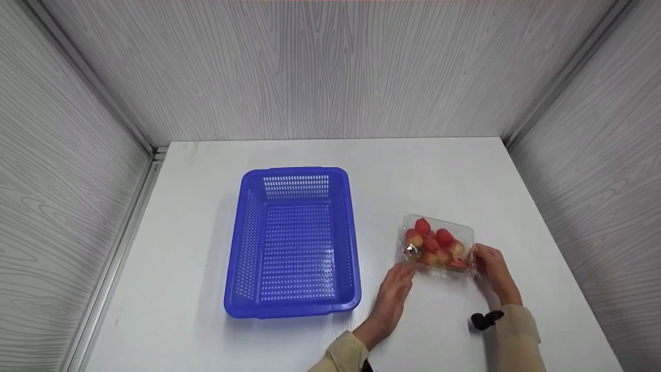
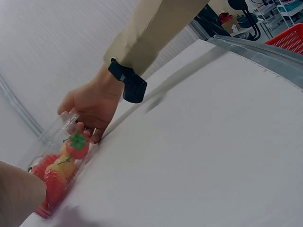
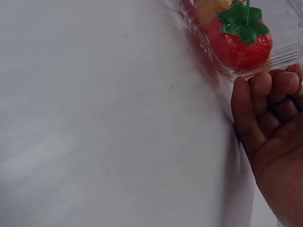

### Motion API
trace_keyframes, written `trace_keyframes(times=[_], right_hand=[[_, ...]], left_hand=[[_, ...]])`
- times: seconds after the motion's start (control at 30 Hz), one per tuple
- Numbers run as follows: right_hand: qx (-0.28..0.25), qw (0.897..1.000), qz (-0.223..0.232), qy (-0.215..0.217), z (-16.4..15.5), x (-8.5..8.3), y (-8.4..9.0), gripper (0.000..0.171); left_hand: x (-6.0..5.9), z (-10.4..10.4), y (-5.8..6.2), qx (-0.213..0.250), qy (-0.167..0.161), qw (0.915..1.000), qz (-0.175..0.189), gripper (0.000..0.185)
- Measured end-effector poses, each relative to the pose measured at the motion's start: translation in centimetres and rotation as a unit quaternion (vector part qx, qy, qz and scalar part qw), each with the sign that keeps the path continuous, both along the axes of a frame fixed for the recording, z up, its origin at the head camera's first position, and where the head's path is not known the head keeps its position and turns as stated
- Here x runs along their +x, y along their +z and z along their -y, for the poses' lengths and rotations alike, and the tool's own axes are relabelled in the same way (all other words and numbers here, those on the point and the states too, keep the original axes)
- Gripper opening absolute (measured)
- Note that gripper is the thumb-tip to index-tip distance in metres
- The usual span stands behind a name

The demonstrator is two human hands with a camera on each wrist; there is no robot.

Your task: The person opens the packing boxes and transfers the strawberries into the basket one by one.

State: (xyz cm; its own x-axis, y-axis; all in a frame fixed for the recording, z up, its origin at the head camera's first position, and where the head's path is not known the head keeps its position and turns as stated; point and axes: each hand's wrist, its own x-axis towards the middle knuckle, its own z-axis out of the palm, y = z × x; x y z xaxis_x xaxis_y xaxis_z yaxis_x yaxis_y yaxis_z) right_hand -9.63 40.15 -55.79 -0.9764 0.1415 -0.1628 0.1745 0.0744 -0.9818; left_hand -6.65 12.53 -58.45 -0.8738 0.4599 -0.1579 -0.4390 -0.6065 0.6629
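- We note a clear plastic clamshell box [image 1: 438, 245] of strawberries [image 1: 434, 242] lying flat on the white counter [image 1: 428, 175], to the right of an empty blue perforated basket [image 1: 294, 243] and apart from it.
- Left hand [image 1: 393, 289]: fingers extended and relaxed, tips touching the box's near-left corner. Nothing is curled round it; the grip is spread.
- Right hand [image 1: 490, 268]: set against the box's right end. In the right wrist view the fingers [image 3: 265, 94] curl at the box's lower edge; the left wrist view shows the hand wrapped on that end, so we read this grip as holding the box.
- A black strap [image 1: 485, 320] sits on the right wrist, below a beige sleeve [image 1: 516, 336].
- Handling, our judgement: the box looks light, thin-walled and flexible, with a smooth surface likely to slip. Squeezing the middle could buckle the lid or bruise the fruit.
- Best hold, as we judge it: the two short ends at the stiffer rim, kept level.
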Motion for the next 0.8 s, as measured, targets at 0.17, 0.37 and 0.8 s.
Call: trace_keyframes(times=[0.17,0.37,0.8], right_hand=[[0.061,0.998,0.014,0.02,-0.4,-1.2,0.7,0.029],[0.102,0.994,0.002,0.029,-0.5,-2.4,1.2,0.028],[0.164,0.986,0.025,0.002,-1.4,-4.2,0.3,0.025]], left_hand=[[0.2,-0.2,-0.2,0.009,0.008,0.9999,-0.005,0.056],[0.3,-0.4,0.0,0.009,0.008,0.9999,0.008,0.058],[-0.6,-0.9,-0.2,0.038,0.019,0.9988,0.024,0.054]])
